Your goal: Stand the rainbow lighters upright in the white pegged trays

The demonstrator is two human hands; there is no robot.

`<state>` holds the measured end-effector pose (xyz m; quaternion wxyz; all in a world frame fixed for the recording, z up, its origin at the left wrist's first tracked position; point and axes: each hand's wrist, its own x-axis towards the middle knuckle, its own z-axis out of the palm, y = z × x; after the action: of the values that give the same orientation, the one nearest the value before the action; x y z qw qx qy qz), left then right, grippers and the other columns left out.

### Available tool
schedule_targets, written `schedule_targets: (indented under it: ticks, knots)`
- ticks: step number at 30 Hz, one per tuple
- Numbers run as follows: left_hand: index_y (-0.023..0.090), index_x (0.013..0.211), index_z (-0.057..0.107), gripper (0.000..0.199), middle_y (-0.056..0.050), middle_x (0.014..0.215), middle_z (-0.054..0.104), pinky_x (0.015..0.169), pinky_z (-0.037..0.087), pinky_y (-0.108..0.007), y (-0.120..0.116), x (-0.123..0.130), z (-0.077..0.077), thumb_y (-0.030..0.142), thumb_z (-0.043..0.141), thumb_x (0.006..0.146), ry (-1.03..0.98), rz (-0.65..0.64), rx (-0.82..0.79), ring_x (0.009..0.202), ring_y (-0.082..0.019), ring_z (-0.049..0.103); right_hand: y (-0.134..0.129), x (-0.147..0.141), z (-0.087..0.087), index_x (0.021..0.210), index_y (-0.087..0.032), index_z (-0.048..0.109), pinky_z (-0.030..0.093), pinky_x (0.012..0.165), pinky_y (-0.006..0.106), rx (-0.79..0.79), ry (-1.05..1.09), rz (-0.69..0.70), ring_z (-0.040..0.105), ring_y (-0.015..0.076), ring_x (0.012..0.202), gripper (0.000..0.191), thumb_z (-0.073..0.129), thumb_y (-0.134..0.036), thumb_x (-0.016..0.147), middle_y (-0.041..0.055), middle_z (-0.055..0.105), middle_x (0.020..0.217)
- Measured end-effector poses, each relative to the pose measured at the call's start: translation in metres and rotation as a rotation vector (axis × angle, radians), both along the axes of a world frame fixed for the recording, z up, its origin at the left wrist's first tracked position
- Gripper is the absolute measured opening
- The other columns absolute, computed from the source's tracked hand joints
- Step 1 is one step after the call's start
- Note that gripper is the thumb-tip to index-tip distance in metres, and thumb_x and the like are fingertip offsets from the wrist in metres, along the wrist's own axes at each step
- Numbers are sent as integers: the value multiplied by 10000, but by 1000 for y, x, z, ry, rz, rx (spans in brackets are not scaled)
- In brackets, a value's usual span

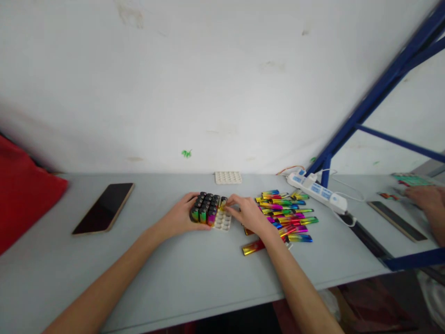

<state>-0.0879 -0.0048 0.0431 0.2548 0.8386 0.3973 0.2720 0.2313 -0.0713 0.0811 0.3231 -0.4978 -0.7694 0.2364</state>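
Several upright lighters [205, 207] with black tops and shiny coloured bodies stand in rows on a white tray [223, 221] with round holes. My left hand [181, 215] is wrapped round the left side of these lighters. At the tray's right part, my right hand [247, 212] pinches a yellowish lighter [222, 204] that stands upright beside the rows. The tray's holes nearer me on the right are bare. To the right of my right hand lies a loose pile of shiny multicoloured lighters [288, 213], partly behind my right forearm.
Against the wall lies another white tray [228, 177]. A dark phone-like slab [104, 208] and a red cloth [24, 190] are at left. At right are a power strip [318, 191], a blue metal frame [361, 111] and another person's hand [426, 197].
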Motion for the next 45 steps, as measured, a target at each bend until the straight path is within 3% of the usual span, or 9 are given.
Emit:
schedule_targets:
  ticks: [4, 8, 12, 21, 26, 34, 37, 42, 45]
  knots:
    - [280, 1449, 886, 902, -165, 1660, 829, 1421, 642, -690, 1, 0, 1, 648, 1190, 684, -8, -2, -20, 1530, -501, 824, -1, 42, 10, 1350, -284, 926, 708, 1218, 502, 30, 48, -66, 949, 312, 1216, 202, 851, -280, 1163, 75, 998, 1240]
    - [266, 1450, 880, 916, -171, 1653, 822, 1423, 633, -707, 0, 1, 5, 690, 1161, 688, -16, -4, -29, 1542, -518, 810, -5, 94, 14, 1212, -271, 995, 679, 1256, 573, 18, -52, -145, 916, 360, 1258, 156, 949, -271, 1063, 129, 978, 1313]
    - [255, 1460, 875, 882, -165, 1655, 816, 1451, 606, -695, -2, 1, 9, 650, 1146, 720, -21, -21, -54, 1554, -505, 807, -2, 108, 9, 1072, -266, 997, 668, 1231, 554, -60, -126, -95, 887, 344, 1201, 55, 1001, -273, 1018, 123, 967, 1236]
    - [260, 1419, 888, 847, -157, 1604, 831, 1461, 599, -652, 0, 2, 5, 639, 1145, 706, -40, -26, -52, 1546, -482, 801, 1, 92, 3, 1058, -231, 889, 665, 991, 428, -89, -72, -153, 840, 286, 1017, 40, 924, -245, 1045, 81, 923, 1060]
    - [282, 1447, 893, 872, -141, 1625, 836, 1471, 590, -633, 0, 3, 6, 662, 1151, 706, -47, -38, -43, 1555, -483, 788, 2, 76, 6, 1148, -259, 899, 690, 1011, 478, 45, 287, -290, 842, 309, 1061, 418, 972, -646, 1006, 118, 935, 1219]
    - [270, 1489, 889, 875, -153, 1647, 818, 1482, 575, -641, -4, 2, 10, 638, 1149, 739, -53, -41, -62, 1558, -480, 795, -1, 9, 17, 1162, -323, 740, 705, 976, 500, -252, 882, -220, 852, 340, 1080, 756, 924, -997, 873, 80, 859, 1076]
    - [269, 1518, 878, 901, -155, 1665, 809, 1472, 588, -659, -4, 3, 10, 610, 1165, 735, -51, -42, -53, 1587, -496, 783, -7, -12, 19, 1198, -357, 637, 680, 817, 438, -347, 911, -136, 785, 288, 881, 768, 862, -1035, 916, 12, 754, 932]
    - [266, 1541, 860, 956, -156, 1684, 794, 1473, 591, -634, -3, 3, 8, 606, 1203, 716, -25, -33, -63, 1581, -468, 787, -8, -27, 14, 1133, -354, 598, 432, 587, 308, -357, 788, -89, 410, 185, 612, 715, 801, -1022, 974, -98, 434, 753]
    - [267, 1556, 856, 926, -145, 1719, 781, 1498, 563, -616, -3, 2, 8, 570, 1205, 754, -10, -43, -48, 1609, -444, 764, -7, -30, 7, 1005, -337, 595, 408, 611, 320, -198, 529, -186, 468, 210, 653, 637, 666, -964, 1093, -63, 485, 722]
